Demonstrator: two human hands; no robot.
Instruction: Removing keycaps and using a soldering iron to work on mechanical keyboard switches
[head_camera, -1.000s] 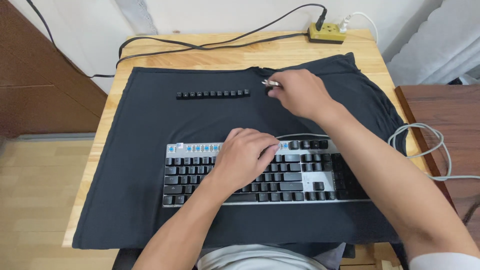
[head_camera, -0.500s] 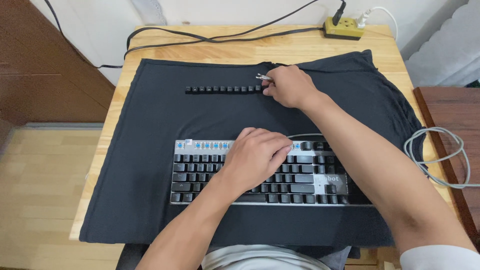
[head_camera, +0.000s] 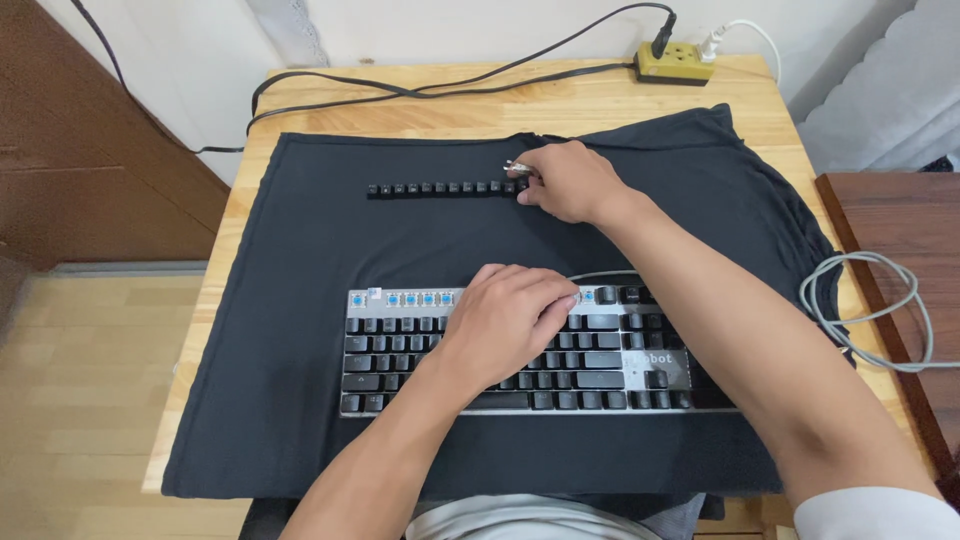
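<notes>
Resting on the far half of a black cloth, a straight row of removed black keycaps runs left to right, and the right hand sits at its right end, fingers curled around a small metal tool whose tip pokes out toward the last cap. The grip is closed on that tool; whether a keycap is caught in it I cannot tell from where I stand.

Nearer the person, the left hand lies flat and relaxed on a mechanical keyboard, holding nothing, its fingers spread over the upper rows. Along the keyboard's top row several caps are off, showing blue switches.

Under everything is a wooden table, almost covered by the cloth. At its far edge a yellowish power strip takes a black plug and a white one, with a black cable trailing left. A grey cable loops off the right side of the table.
</notes>
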